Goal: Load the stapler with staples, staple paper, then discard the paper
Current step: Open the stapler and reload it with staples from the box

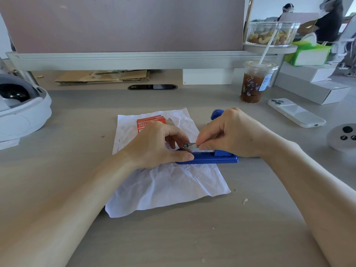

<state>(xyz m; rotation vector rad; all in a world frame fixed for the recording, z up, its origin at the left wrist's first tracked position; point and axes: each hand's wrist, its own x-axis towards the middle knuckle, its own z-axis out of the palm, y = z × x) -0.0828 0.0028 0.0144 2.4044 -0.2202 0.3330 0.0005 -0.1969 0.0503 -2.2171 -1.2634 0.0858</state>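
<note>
Fingers of my left hand press down on the front end of the blue stapler, thumb laid along its base, pinning it to the bench; these fingers are closed against the stapler rather than wrapped round it. Left of the stapler and just behind that hand sits the orange staple box, resting on the crumpled white paper that lies under the stapler's front half. At the stapler's open metal channel, a short strip of staples is pinched between thumb and forefinger of my right hand, those fingers clamped tight on it. Behind the right hand, the stapler's raised blue lid shows, hinged back. Well right of the stapler lie an iced drink and a phone. I judge the loading step is in hand, with stapling and discarding not yet done. Next, the strip must be seated flat in the channel, legs down, and the lid shut over it.
</note>
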